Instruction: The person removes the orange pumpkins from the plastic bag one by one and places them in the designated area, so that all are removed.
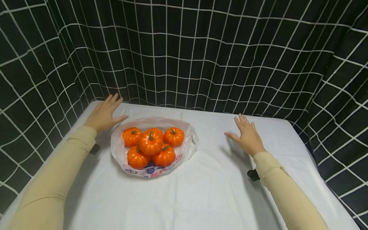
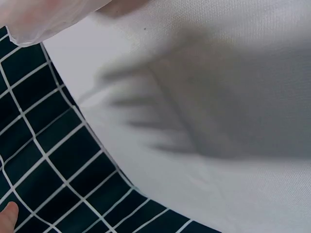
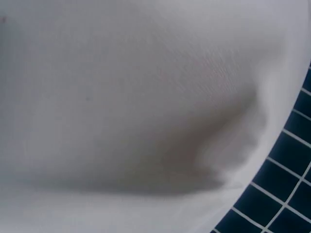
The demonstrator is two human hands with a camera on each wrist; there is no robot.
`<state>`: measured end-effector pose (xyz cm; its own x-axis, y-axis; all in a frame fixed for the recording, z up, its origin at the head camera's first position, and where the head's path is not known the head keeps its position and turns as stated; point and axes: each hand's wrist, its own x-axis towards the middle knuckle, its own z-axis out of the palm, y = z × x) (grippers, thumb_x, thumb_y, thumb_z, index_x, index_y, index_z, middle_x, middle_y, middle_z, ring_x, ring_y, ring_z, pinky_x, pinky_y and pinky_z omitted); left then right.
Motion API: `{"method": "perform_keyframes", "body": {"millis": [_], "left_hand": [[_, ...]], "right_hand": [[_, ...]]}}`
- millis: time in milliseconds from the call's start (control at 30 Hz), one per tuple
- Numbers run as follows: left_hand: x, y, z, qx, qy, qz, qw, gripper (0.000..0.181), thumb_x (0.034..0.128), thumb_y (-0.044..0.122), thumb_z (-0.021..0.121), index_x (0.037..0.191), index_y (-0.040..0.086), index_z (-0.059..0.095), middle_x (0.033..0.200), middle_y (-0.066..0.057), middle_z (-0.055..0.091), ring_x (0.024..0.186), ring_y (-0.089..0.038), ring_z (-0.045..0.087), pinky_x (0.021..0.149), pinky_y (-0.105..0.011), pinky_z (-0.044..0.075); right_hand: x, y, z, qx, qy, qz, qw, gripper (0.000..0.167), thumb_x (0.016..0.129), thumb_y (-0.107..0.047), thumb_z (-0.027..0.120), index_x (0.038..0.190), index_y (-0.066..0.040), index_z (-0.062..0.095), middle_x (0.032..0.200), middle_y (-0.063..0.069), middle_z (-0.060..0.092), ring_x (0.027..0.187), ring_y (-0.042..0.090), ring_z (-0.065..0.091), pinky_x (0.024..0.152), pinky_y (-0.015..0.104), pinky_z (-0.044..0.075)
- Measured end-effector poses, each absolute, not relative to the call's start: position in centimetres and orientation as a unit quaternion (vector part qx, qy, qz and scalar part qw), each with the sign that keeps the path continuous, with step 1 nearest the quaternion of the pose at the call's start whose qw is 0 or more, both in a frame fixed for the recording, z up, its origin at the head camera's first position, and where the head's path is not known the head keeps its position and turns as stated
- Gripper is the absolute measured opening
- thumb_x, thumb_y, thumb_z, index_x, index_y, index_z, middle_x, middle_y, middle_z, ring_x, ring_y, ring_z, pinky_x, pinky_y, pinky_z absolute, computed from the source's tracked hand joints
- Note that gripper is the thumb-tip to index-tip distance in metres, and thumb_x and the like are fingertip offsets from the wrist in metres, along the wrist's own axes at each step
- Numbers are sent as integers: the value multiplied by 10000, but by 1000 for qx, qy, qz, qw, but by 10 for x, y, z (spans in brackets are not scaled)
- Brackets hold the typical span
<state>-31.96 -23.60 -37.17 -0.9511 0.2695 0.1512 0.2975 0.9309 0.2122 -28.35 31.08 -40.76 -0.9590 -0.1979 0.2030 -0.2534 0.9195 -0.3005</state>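
Observation:
A crumpled translucent plastic bag [image 1: 191, 140] with red and blue print lies on the table, several orange pumpkins [image 1: 150, 142] with green stems resting on it. My left hand [image 1: 103, 115], fingers spread, is just beyond the bag's upper left side and holds nothing. In the left wrist view, part of the bag [image 2: 48, 19] shows at the top left, and a fingertip [image 2: 8, 217] at the lower left. Well to the right of the bag, my right hand [image 1: 248, 135] hovers with spread fingers, also holding nothing. Only its shadow falls in the right wrist view.
A white cloth [image 1: 207, 191] covers the table. Black curtains with a white grid [image 1: 187, 48] stand behind it and at both sides; the left wrist view shows the grid [image 2: 58, 160] past the table edge, as does the right wrist view [image 3: 277, 194].

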Motion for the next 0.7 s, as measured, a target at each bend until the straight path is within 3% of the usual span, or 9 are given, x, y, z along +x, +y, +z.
{"method": "perform_keyframes", "body": {"millis": [467, 700], "left_hand": [[-308, -241, -370, -145, -975, -161, 50, 829, 947, 542, 557, 1575, 99, 248, 1673, -172, 99, 1541, -413, 89, 1224, -636, 114], [-308, -238, -369, -151, -973, -170, 47, 840, 941, 565, 557, 1581, 125, 238, 1679, -146, 93, 1546, -398, 80, 1216, -650, 120]], "right_hand": [[-273, 299, -410, 135, -975, 163, 68, 946, 912, -617, 579, 1561, -17, 240, 1672, 184, 97, 1551, 366, 92, 1272, 513, 32], [-266, 293, -413, 149, -974, 154, 78, 940, 888, -601, 626, 1554, -33, 281, 1668, 180, 136, 1547, 363, 127, 1263, 531, 104]]}}
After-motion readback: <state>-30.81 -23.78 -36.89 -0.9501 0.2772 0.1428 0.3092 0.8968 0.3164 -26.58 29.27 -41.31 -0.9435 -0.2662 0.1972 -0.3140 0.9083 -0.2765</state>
